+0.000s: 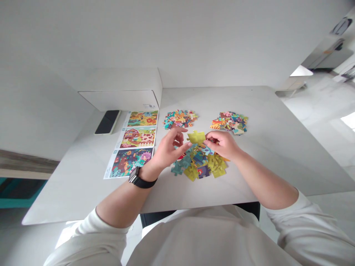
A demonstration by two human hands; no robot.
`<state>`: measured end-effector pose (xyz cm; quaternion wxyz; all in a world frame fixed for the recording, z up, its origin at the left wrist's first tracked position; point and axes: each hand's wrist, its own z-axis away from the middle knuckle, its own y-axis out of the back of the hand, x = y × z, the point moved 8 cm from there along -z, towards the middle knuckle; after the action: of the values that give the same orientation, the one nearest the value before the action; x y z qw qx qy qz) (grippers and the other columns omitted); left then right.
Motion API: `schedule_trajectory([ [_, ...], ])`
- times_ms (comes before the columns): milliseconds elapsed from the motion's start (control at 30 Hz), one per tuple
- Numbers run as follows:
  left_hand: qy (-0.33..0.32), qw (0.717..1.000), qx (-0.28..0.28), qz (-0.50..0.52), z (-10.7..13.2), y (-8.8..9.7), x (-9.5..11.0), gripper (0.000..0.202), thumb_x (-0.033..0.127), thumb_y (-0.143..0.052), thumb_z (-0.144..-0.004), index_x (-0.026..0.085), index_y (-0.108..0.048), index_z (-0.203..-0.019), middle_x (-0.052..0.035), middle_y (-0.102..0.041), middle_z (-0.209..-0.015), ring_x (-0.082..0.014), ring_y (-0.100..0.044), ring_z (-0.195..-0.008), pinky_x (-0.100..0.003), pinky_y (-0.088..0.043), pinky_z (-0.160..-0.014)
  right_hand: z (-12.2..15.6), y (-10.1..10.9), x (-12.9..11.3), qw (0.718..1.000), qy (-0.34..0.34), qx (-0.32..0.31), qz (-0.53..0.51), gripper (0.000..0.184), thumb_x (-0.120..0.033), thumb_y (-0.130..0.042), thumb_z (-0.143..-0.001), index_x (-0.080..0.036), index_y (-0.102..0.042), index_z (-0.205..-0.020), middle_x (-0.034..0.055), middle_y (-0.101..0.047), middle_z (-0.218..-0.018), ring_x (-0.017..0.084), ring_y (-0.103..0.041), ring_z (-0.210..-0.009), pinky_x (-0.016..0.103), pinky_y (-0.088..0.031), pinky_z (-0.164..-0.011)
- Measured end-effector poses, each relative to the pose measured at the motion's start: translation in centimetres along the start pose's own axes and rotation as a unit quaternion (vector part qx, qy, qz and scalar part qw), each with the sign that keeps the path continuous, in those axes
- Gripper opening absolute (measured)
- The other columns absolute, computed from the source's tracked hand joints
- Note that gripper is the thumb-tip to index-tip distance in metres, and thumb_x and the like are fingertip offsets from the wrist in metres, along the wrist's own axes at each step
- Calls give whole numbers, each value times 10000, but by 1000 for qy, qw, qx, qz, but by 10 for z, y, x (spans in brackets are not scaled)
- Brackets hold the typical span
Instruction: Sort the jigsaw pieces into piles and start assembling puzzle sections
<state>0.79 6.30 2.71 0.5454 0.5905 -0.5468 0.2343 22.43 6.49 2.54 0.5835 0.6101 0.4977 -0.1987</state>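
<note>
Pinched at its right edge by my right hand is a yellow-green puzzle piece, raised above a mixed pile of puzzle pieces. The pile shows yellow-green, teal and printed faces. My left hand, with a black watch on its wrist, hovers at the left of the held piece, thumb and fingers apart and nothing visible between them. Farther back lie two more heaps: one left heap of puzzle pieces and one right heap of puzzle pieces, both mostly picture side up.
On the left lies a picture sheet with three printed scenes. A smartphone rests beyond it, near a white box against the wall. The white table has its front edge close to my body.
</note>
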Motion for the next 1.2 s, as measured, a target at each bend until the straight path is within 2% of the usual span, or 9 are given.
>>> schedule_trajectory([
  [67,22,999,-12,-37,1,-2,-1,347,400,-791,-912,257,-735,-1222,23,-632,-763,-143,-618,-690,-263,-560,-726,2,-2,-13,997,54,-14,61,230,-483,-749,-952,-283,-756,-840,35,-701,-785,204,-590,-705,342,-449,-713],
  [133,21,997,6,-70,3,1,2,206,369,-759,-930,244,-778,-1093,33,-615,-683,-141,-605,-651,-267,-554,-724,3,-5,-18,994,71,-33,70,205,-493,-777,-935,-294,-791,-887,56,-750,-853,223,-627,-755,358,-473,-764],
  [333,-54,994,70,-67,9,14,14,176,243,-702,-926,218,-774,-1085,-60,-790,-1055,-186,-742,-939,-291,-619,-859,1,-2,12,995,-67,-10,-80,360,-615,-786,-904,-265,-813,-983,22,-726,-784,178,-598,-648,308,-442,-625],
  [500,-51,998,23,34,5,4,0,254,246,-662,-944,218,-729,-1188,-69,-766,-1160,-178,-753,-1003,-278,-650,-835,3,-22,17,963,-131,-77,-223,422,-632,-823,-861,-217,-786,-921,19,-721,-792,157,-603,-687,278,-444,-633],
  [700,-34,997,-19,73,3,-6,-7,447,193,-626,-934,256,-647,-1376,-94,-713,-1311,-194,-749,-1070,-303,-665,-838,3,-22,21,955,-150,-49,-251,367,-566,-855,-837,-209,-769,-839,0,-700,-754,130,-571,-661,259,-437,-627],
  [800,-34,994,-20,99,1,-6,-8,685,131,-583,-903,307,-474,-1556,-116,-655,-1422,-188,-762,-1043,-303,-665,-786,-3,4,37,968,-143,15,-207,315,-526,-850,-840,-217,-789,-851,9,-736,-799,143,-620,-719,261,-478,-682],
  [900,-37,995,-20,90,-1,-5,-7,731,124,-579,-893,306,-420,-1582,-120,-651,-1393,-183,-759,-1029,-304,-660,-789,-9,52,63,972,-156,109,-140,309,-510,-862,-803,-212,-798,-849,19,-753,-805,163,-653,-748,268,-504,-696],
  [1033,-34,997,-35,64,-1,-7,-6,670,154,-611,-921,294,-454,-1557,-107,-661,-1350,-181,-756,-1027,-310,-650,-818,-4,118,101,936,-243,246,-67,328,-493,-865,-764,-189,-777,-850,28,-731,-743,164,-618,-640,261,-469,-568],
  [1200,-25,997,-52,53,0,-11,-9,639,214,-645,-954,303,-462,-1560,-113,-656,-1376,-192,-763,-1023,-340,-651,-827,1,141,123,921,-289,260,31,324,-494,-840,-790,-182,-760,-826,11,-652,-618,180,-599,-603,273,-463,-542],
])
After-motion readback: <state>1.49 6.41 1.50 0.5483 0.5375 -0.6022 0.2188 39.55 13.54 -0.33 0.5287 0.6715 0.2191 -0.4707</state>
